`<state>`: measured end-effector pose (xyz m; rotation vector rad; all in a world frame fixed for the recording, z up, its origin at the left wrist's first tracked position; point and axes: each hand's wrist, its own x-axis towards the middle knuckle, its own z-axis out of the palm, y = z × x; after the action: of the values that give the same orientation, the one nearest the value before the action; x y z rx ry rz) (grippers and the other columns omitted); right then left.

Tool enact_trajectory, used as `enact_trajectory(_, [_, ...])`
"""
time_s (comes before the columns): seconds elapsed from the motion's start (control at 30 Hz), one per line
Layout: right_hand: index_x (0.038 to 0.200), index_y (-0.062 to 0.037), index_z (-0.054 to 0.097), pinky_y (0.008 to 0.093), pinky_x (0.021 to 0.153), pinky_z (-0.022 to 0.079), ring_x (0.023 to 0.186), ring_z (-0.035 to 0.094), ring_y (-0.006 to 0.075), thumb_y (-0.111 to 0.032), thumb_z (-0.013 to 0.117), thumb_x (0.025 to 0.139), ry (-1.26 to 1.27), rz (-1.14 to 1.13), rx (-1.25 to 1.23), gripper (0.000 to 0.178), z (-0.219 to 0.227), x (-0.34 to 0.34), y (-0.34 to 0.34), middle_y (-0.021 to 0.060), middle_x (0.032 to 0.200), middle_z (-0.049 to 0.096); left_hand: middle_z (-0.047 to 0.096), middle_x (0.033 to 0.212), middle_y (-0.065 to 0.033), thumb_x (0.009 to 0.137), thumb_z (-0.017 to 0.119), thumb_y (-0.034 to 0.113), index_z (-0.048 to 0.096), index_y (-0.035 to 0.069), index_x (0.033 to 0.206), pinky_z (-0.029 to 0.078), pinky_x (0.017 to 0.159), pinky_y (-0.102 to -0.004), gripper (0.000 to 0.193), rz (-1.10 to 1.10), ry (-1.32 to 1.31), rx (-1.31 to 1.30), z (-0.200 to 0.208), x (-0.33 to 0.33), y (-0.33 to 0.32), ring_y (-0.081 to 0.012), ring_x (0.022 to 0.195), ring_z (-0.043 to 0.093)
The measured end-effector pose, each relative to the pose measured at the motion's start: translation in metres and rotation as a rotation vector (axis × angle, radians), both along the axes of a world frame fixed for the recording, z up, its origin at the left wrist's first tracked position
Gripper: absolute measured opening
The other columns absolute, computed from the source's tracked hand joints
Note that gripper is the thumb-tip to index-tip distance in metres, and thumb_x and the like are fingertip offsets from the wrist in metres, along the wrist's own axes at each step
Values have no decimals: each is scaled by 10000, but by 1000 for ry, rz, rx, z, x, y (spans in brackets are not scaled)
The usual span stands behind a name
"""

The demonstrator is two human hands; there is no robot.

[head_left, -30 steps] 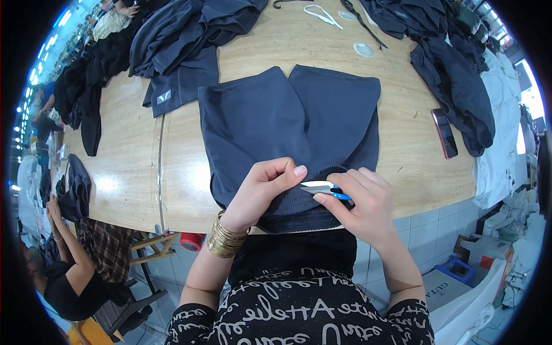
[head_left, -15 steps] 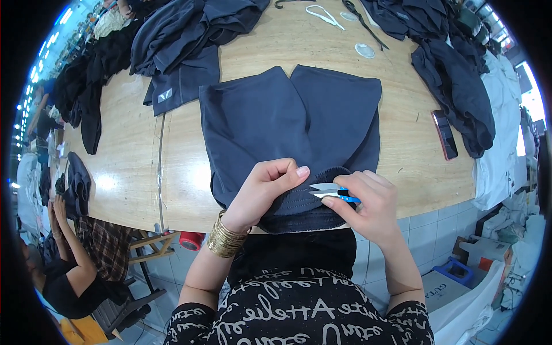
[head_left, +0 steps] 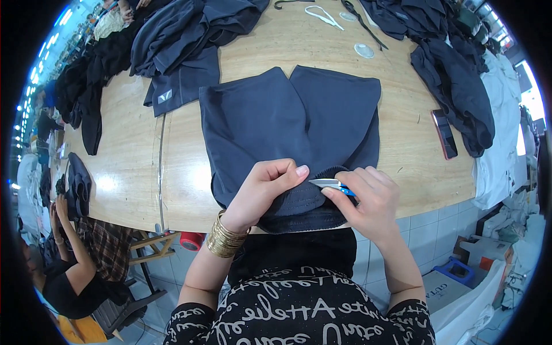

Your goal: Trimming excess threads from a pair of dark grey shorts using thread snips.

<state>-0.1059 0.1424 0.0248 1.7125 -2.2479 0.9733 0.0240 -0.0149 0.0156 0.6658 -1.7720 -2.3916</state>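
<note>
One pair of dark navy shorts (head_left: 259,121) lies on the wooden desk (head_left: 402,167) in front of the person I'm watching, its legs pointing away and its gathered waistband (head_left: 299,223) at the near edge. The left hand (head_left: 267,185) is over the waistband, its grip clamped on the cloth with the thumb laid on top; gold bangles (head_left: 226,238) circle that wrist. From the other side the right hand (head_left: 371,198) has its grip closed around small snips (head_left: 330,183) with blue handles, the blade tip pointing at the left thumb and close to it. Whether the blade touches any thread I can't make out.

Beyond the shorts, toward the far side, I see a round whitish disc (head_left: 363,50), a white loop of cord (head_left: 325,16) and a dark strap (head_left: 367,27). Heaped dark garments (head_left: 172,34) sit to the far left, one bearing a pale mark. Over on the right, a phone (head_left: 444,134) with a reddish edge lies just beside another dark garment (head_left: 454,98), and white cloth (head_left: 497,132) hangs past it. At the left end, a co-worker's raised hands (head_left: 57,213) are near a dark piece of clothing (head_left: 78,187).
</note>
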Motion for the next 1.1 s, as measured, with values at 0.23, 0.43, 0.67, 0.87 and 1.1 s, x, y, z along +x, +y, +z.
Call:
enact_trajectory(0.23, [753,-84,632,285,484,351,514,490,161,-255,752,716,-96,46,-51,213,1,1,0,0,624,561,353,639,118,943,559,276,435,101,609,266,553,-184,397,-7,-13,-10,1,0,-1,5,621,277])
enact_trajectory(0.43, [779,-88,634,284,508,362,541,498,159,-288,749,714,-31,52,-21,240,5,5,-3,-3,639,551,359,638,112,946,551,293,468,84,628,268,550,-185,390,-19,7,-52,-3,1,-1,5,622,281])
enact_trajectory(0.67, [763,-65,636,297,460,321,500,441,173,-233,766,670,-1,73,-52,232,5,5,-6,18,596,518,373,638,97,956,529,309,522,36,681,283,539,-190,387,4,18,-123,-7,2,0,-4,622,293])
enact_trajectory(0.87, [780,-67,633,291,485,345,535,480,170,-247,759,695,-27,48,-13,236,3,-1,0,14,643,551,441,680,75,964,507,271,560,9,731,329,596,-188,354,-28,-16,-173,-7,4,-3,-9,659,352])
enact_trajectory(1.1, [946,-45,606,254,577,437,634,558,123,-223,770,731,-621,-51,56,323,-3,0,9,35,757,614,381,636,94,967,507,291,523,30,687,295,530,-193,383,24,9,-132,-11,2,-3,-6,614,307])
